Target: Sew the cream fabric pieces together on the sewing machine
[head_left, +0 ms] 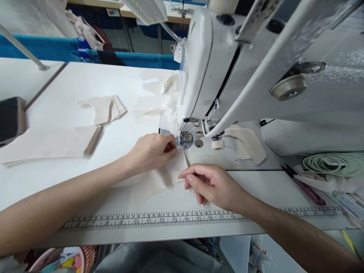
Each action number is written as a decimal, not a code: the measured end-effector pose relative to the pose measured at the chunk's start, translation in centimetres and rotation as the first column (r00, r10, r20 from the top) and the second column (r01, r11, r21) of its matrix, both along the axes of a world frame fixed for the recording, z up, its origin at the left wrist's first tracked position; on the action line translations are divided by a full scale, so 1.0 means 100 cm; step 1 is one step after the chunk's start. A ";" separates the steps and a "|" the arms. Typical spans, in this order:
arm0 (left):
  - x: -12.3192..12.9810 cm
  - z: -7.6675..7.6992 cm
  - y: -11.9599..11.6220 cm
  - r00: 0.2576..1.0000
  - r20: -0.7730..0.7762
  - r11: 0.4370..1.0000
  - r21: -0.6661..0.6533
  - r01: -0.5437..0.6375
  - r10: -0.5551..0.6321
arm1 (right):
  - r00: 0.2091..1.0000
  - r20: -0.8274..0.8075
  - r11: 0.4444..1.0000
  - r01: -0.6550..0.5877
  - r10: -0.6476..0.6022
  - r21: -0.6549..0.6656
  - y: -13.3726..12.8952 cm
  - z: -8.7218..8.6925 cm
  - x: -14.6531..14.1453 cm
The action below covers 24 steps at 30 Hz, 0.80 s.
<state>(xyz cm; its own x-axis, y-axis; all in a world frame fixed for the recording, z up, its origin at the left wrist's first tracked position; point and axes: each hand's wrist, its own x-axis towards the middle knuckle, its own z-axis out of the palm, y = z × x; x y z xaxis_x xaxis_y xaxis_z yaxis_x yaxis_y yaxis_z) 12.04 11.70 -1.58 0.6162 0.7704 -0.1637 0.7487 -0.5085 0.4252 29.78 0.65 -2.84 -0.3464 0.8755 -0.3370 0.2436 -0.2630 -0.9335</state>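
Observation:
A pale fabric piece (170, 170) lies on the white table just in front of the sewing machine (196, 68). My left hand (153, 151) is closed on its upper edge, close to the metal needle plate (186, 141). At the fabric's lower right edge, my right hand (209, 185) pinches the cloth between thumb and forefinger, its other fingers curled below. More pale cloth spreads under the left forearm. The needle tip is hard to make out behind the machine head.
Stacks of cut fabric (51, 142) lie at left, near a dark box-like object (11, 119). A printed ruler tape (170, 221) runs along the front edge. Purple-handled snips (308, 191) and coiled green cord (338, 163) sit at right. Cut pieces (247, 142) rest beneath the machine arm.

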 end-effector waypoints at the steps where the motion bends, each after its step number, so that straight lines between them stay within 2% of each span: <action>1: 0.000 0.000 0.000 1.000 0.000 1.000 0.003 0.002 -0.002 | 1.000 0.006 1.000 0.005 -0.005 -0.006 0.000 0.001 0.000; 5: 0.001 -0.001 -0.001 1.000 -0.025 1.000 0.013 0.004 -0.004 | 0.998 0.057 1.000 0.007 -0.006 -0.026 0.001 0.008 -0.001; 8: 0.001 0.000 -0.001 0.999 -0.044 1.000 0.014 0.001 -0.001 | 0.991 0.123 0.999 -0.044 0.045 -0.016 0.001 0.010 0.000; 10: 0.001 0.000 -0.001 0.999 -0.048 1.000 0.013 0.001 0.000 | 0.969 0.239 0.988 -0.095 0.064 0.120 0.001 0.008 0.002; 11: 0.001 0.001 -0.002 0.999 -0.048 1.000 0.014 0.002 -0.001 | 0.945 0.325 0.960 -0.124 0.037 0.250 0.001 0.006 0.002; 12: 0.001 0.001 -0.002 0.999 -0.046 1.000 0.015 0.002 -0.002 | 0.907 0.421 0.904 -0.163 -0.020 0.395 0.002 0.004 0.002; 14: 0.001 0.001 -0.001 0.999 -0.039 1.000 0.022 0.004 -0.003 | 0.789 0.582 0.733 -0.274 -0.200 0.623 0.006 -0.002 0.003; 15: 0.001 0.001 -0.001 0.999 -0.038 1.000 0.028 0.006 -0.005 | 0.721 0.635 0.658 -0.338 -0.279 0.673 0.008 -0.004 0.003; 17: 0.001 0.000 -0.002 0.999 -0.044 0.999 0.046 0.006 -0.004 | 0.596 0.710 0.572 -0.454 -0.374 0.683 0.013 -0.008 0.004; 20: 0.002 0.000 -0.003 0.998 -0.056 0.998 0.069 0.004 -0.001 | 0.474 0.768 0.522 -0.563 -0.431 0.641 0.018 -0.010 0.003; 24: 0.001 0.000 -0.003 0.999 -0.036 0.998 0.054 0.009 -0.007 | 0.392 0.795 0.511 -0.614 -0.463 0.601 0.018 -0.010 -0.002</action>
<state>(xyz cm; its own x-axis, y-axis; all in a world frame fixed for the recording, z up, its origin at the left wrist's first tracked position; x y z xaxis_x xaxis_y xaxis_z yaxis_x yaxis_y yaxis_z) 12.18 11.41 -1.57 0.6170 0.7737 -0.1440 0.7587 -0.5362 0.3699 29.58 2.46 -3.80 -0.4431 0.8518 0.2795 0.8962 0.4288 0.1141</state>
